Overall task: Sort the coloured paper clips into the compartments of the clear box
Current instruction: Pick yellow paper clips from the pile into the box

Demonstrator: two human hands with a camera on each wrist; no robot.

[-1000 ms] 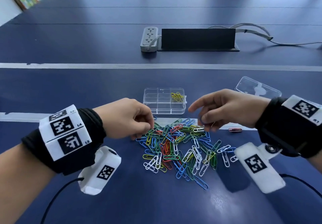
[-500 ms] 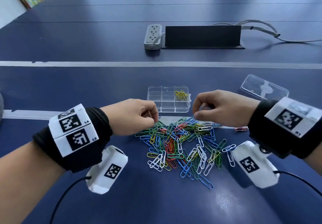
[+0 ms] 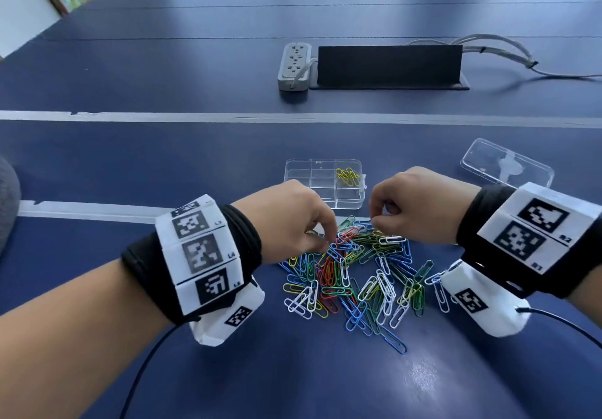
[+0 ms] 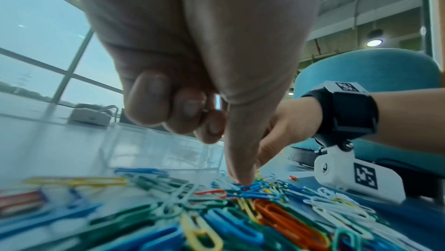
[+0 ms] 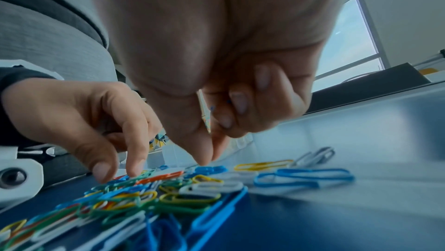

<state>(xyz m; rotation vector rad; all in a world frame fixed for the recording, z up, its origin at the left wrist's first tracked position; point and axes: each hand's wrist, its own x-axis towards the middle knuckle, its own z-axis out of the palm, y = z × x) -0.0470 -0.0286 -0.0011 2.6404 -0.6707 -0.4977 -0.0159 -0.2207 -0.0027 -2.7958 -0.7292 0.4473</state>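
Observation:
A heap of mixed coloured paper clips (image 3: pixel 358 275) lies on the blue table in front of the clear box (image 3: pixel 293 171). Several yellow clips (image 3: pixel 348 174) sit in the box's far right compartment; its other compartments look empty. My left hand (image 3: pixel 321 242) reaches down onto the heap's far left, thumb and forefinger closing on a clip there (image 4: pixel 245 186), the other fingers curled. My right hand (image 3: pixel 374 226) holds thumb and forefinger tips together just over a blue clip (image 5: pixel 211 169) at the heap's far edge. Bits of blue (image 5: pixel 211 107) show inside its curled fingers.
The box's clear lid (image 3: pixel 508 164) lies to the right, behind my right wrist. Further back stand a grey power strip (image 3: pixel 294 67), a black panel (image 3: pixel 387 63) and cables (image 3: pixel 488 50). One red clip (image 4: pixel 293 177) lies apart, right of the heap.
My right hand has drawn its stretched fingers in and lowered its pinched tips to the heap's far edge. The left hand has stayed at the heap's far left.

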